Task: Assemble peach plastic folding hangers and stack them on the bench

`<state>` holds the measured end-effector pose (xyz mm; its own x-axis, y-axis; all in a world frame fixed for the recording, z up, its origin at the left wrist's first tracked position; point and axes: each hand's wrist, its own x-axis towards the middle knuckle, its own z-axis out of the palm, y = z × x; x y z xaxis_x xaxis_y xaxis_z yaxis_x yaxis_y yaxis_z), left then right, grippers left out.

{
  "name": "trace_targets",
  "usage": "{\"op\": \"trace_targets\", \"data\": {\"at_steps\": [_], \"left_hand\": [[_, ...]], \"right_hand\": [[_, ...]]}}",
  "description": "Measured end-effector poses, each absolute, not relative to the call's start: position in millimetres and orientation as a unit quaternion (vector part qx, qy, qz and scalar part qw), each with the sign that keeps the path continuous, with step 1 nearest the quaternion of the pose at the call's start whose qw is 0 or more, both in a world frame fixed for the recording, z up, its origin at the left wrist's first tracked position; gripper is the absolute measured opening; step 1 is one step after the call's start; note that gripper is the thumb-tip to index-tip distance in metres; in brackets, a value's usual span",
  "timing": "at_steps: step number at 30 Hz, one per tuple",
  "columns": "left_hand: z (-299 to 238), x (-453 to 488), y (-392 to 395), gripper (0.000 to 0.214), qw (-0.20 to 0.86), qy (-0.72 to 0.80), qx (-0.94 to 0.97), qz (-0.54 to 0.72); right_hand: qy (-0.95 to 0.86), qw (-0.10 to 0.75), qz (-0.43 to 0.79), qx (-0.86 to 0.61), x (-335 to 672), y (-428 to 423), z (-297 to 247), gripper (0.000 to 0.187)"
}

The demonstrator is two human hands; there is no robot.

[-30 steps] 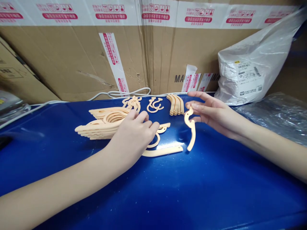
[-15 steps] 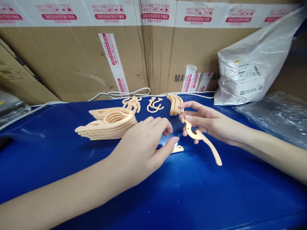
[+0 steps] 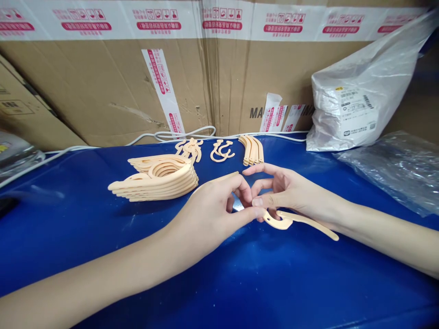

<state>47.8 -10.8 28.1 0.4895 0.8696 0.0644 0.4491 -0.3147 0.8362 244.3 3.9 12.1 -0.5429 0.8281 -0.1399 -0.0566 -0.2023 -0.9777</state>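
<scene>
My left hand [image 3: 219, 214] is closed, with thumb and fingertips pressed together against the fingers of the other hand. Behind its knuckles shows the edge of a cream plastic hanger arm [image 3: 222, 177], mostly hidden by the hand. My right hand [image 3: 286, 189] pinches a second cream hanger arm [image 3: 303, 221], which has a hooked notch, a small hole and a long tail pointing right. Both hands meet over the blue table, and the fingers cover the inner ends of the two pieces. A stack of cream folding hangers [image 3: 157, 183] lies left of them.
Small hanger hooks [image 3: 221, 151] and a pile of more hooks [image 3: 190, 150] lie at the back, beside a row of curved arms [image 3: 252, 150]. Behind are a white cable [image 3: 164, 135] and cardboard boxes [image 3: 113, 87]. A plastic bag [image 3: 346, 109] stands at right.
My hands have come together and now touch. The right hand's hanger arm has moved lower and turned flatter. The piece lying under my left hand has been picked up and shows behind its knuckles.
</scene>
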Motion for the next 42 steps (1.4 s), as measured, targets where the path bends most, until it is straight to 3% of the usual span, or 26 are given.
{"op": "trace_targets", "data": {"at_steps": [10,13,18,30,37,42], "left_hand": [[27.3,48.5,-9.8,0.015,0.483,0.408,0.714,0.301],[23.4,46.2,-7.5,0.013,0.448,0.411,0.726,0.323],[15.8,43.1,-4.2,0.016,0.394,0.425,0.754,0.309],[16.5,40.6,-4.2,0.013,0.396,0.412,0.76,0.308],[17.8,37.3,-3.4,0.032,0.172,0.405,0.875,0.201],[10.8,31.9,2.1,0.028,0.147,0.344,0.92,0.117]], "right_hand": [[-0.556,0.332,0.656,-0.387,244.0,-0.9,17.7,0.044],[-0.672,0.299,0.548,-0.399,247.6,-1.4,23.4,0.043],[-0.844,0.218,0.274,-0.405,255.4,-2.2,32.6,0.013],[-0.929,0.127,0.077,-0.338,257.6,-3.0,31.0,0.032],[-0.912,0.087,0.093,-0.39,263.9,7.3,38.2,0.036],[-0.904,0.093,0.098,-0.406,268.4,14.0,35.0,0.04]]}}
